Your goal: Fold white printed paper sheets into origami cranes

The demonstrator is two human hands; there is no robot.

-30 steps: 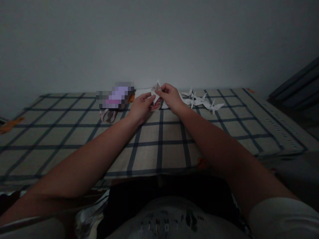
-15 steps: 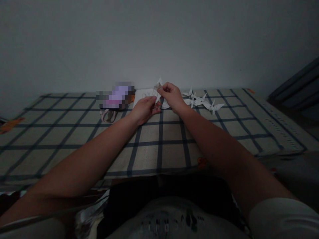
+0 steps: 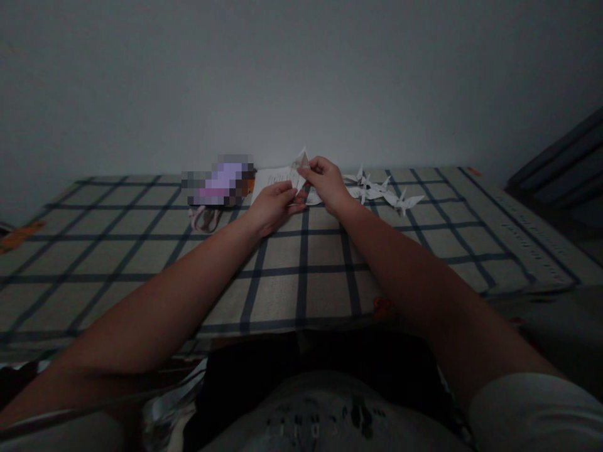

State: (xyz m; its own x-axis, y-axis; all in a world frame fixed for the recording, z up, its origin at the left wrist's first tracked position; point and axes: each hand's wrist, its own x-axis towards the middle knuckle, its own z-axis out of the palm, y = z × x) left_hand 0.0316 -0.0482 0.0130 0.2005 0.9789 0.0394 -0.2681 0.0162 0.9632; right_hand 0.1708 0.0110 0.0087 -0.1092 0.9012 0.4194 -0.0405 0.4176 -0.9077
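Note:
A small piece of folded white paper (image 3: 303, 157) is held up between my hands, its pointed tip upward. My right hand (image 3: 327, 181) is closed and pinches it from the right with thumb and fingertips. From the left, my left hand (image 3: 276, 204) closes on its lower part with thumb and fingers; their exact contact is hard to see in the dim light. Several folded paper cranes (image 3: 402, 201) lie to the right of my right hand. Behind my left hand lies a flat white sheet (image 3: 269, 177) with lines of writing on it.
A checked cloth (image 3: 277, 251) covers the table, which meets a plain wall (image 3: 301, 75) at the back. To the left lies a purple object (image 3: 225, 179), partly blurred out, with a pink strap loop (image 3: 206, 218). Dark slanted shapes (image 3: 565, 169) stand at the right.
The folded paper has shifted very slightly, with more of its pale upper face showing. My left fingers have moved a little against its lower part; my right hand keeps its pinch.

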